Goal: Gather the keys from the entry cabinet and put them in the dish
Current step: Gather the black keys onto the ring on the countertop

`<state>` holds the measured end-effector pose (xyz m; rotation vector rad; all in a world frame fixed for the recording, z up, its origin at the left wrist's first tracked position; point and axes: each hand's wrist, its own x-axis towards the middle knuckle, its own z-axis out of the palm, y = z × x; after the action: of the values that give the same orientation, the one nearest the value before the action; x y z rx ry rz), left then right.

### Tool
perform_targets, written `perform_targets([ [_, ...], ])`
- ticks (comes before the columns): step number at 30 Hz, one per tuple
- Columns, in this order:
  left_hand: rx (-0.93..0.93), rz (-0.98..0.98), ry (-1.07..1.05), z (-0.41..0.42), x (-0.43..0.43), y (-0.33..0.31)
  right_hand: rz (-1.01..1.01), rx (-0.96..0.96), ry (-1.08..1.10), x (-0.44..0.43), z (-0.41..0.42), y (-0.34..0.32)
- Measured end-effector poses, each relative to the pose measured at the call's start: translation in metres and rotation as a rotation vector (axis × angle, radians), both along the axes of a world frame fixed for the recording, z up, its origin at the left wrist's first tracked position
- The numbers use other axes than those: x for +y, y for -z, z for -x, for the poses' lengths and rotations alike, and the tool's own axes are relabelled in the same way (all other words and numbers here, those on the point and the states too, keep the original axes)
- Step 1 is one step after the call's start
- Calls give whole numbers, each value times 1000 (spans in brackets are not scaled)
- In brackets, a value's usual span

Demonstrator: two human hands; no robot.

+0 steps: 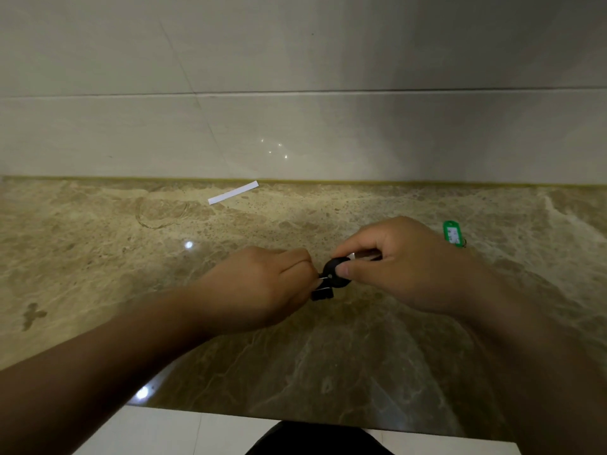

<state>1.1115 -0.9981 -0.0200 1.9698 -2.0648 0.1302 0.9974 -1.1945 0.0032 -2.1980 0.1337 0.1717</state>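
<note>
Both hands meet over the middle of the brown marble cabinet top (295, 356). My right hand (404, 264) pinches a key with a round black head (333, 274), its metal blade hidden under the fingers. My left hand (272, 284) is closed on the small black parts (322, 293) hanging from the same key bunch. A green plastic key tag (452, 233) lies on the marble just beyond my right hand. A clear glass dish (162, 211), hard to see, sits at the back left of the top.
A white paper strip (234, 192) lies near the back edge by the pale tiled wall (295, 126). The front edge of the top runs along the bottom, with white floor tiles (164, 431) below it.
</note>
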Motion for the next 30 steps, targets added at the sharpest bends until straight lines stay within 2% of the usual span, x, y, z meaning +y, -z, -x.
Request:
perform_targets([
  [4, 213, 35, -161, 9, 2, 3, 26, -74, 72, 1, 3, 4],
  [8, 559, 134, -283, 15, 1, 10, -63, -79, 114, -3, 1, 8],
  [11, 726, 221, -305, 17, -1, 17, -160, -94, 156, -5, -1, 11],
  [15, 1097, 308, -378, 26, -2, 26, -436, -59, 193, -4, -5, 19],
  [18, 1272, 357, -438, 39, -9, 31, -718, -16, 270, 4, -7, 28],
  [20, 1428, 398, -428, 47, -15, 32, -837, -10, 314, 9, -7, 32],
  [23, 1504, 424, -410, 51, -20, 33, -929, -31, 320, 14, -5, 35],
  [26, 1476, 349, -442, 48, -18, 29, -816, -92, 239, 17, -1, 34],
  [30, 1427, 240, -580, 39, -13, 30, -379, -273, 217, 20, 6, 31],
])
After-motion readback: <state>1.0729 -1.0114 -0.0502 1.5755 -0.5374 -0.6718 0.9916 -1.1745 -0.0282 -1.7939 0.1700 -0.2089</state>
